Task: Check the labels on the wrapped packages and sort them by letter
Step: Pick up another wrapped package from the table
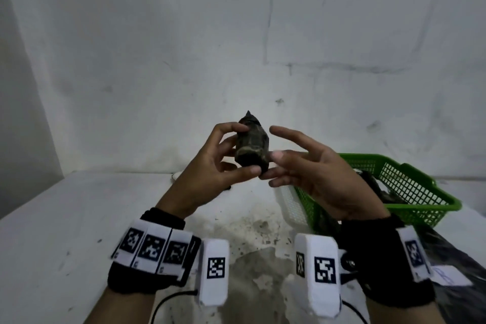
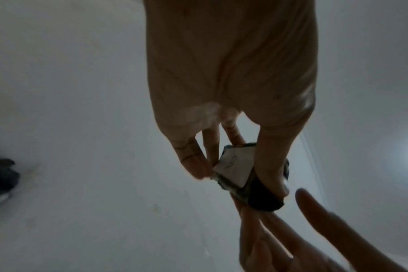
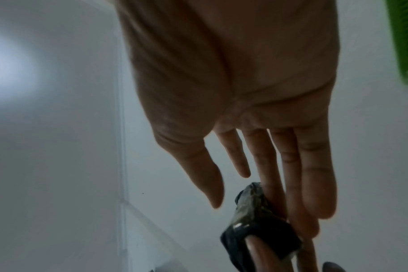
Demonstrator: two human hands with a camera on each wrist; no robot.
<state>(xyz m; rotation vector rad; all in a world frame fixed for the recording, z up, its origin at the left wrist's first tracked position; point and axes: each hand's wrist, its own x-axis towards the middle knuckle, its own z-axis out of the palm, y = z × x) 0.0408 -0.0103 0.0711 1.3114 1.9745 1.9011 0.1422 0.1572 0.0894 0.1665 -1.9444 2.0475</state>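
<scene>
Your left hand (image 1: 210, 166), at the frame centre, pinches the package (image 1: 252, 146); your right hand (image 1: 320, 173) beside it has straight fingers.

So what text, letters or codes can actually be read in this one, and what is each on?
White label on the wrapped package: a handwritten mark, too faint to read.
Paper slip at the table's right edge: a blue handwritten mark, perhaps "B", too blurred to be sure.
Wrist bands and camera housings: black-and-white square codes only, no words.
Green basket: no text visible.
</scene>
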